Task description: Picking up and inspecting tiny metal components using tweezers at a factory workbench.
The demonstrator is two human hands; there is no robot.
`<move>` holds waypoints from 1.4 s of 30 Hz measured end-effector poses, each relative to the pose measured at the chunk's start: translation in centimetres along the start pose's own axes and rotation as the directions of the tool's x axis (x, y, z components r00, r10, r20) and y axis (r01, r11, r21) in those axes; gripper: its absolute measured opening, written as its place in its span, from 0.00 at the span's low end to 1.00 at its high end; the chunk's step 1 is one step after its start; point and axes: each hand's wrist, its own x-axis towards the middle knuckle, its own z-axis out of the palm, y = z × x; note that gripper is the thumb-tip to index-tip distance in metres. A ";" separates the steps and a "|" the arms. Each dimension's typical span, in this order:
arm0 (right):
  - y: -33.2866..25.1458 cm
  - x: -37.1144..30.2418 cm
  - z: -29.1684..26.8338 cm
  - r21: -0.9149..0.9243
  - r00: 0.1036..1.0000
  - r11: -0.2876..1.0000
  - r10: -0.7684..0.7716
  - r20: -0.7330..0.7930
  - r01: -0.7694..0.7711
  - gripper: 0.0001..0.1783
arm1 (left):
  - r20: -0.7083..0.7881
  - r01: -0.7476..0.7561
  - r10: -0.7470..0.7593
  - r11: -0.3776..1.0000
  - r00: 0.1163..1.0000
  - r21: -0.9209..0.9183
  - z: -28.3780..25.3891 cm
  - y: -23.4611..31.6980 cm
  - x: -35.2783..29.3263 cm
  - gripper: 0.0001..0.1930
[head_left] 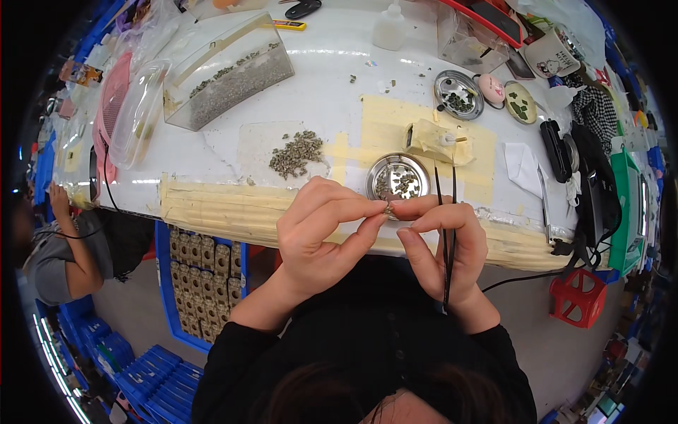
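My left hand (pixel 321 230) pinches a small greyish metal-looking part (pixel 388 210) between thumb and index finger, above the near edge of the table. My right hand (pixel 455 240) is half curled, its index fingertip against the same part. Black tweezers (pixel 450 258) lie through the right hand's fingers, tips pointing away from me. Just beyond my fingertips stands a round metal dish (pixel 372 167) with small green and brownish pieces in it. A heap of small grey-green parts (pixel 296 153) lies on a clear sheet to the left.
A clear bin (pixel 279 60) of small parts stands at the far left. A tape-wrapped block (pixel 431 138) sits behind the dish. Another metal dish (pixel 439 92) and a white bottle (pixel 390 27) stand farther back. Below left is a blue crate (pixel 167 283); a person's arm (pixel 83 261) shows beyond.
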 end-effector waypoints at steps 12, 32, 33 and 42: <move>-0.2 0.0 -0.1 0.007 1.000 1.000 -0.004 0.014 0.004 0.11 | -0.003 0.011 -0.011 1.000 1.000 0.014 0.1 0.0 -0.2 0.11; -0.7 0.1 -1.3 0.023 1.000 1.000 -0.013 -0.025 0.014 0.14 | 0.599 0.527 -0.406 -0.284 0.690 -0.801 1.0 -0.7 -1.5 0.05; -0.8 0.4 -1.4 -0.007 0.999 0.999 -0.040 -0.023 0.040 0.13 | 0.617 0.524 -0.380 -0.327 0.689 -0.786 1.2 -0.8 -1.5 0.05; -0.7 0.7 -1.3 0.175 0.997 0.982 0.078 0.003 -0.077 0.12 | 0.694 0.519 -0.335 -0.480 0.637 -0.707 2.0 -0.8 -1.6 0.05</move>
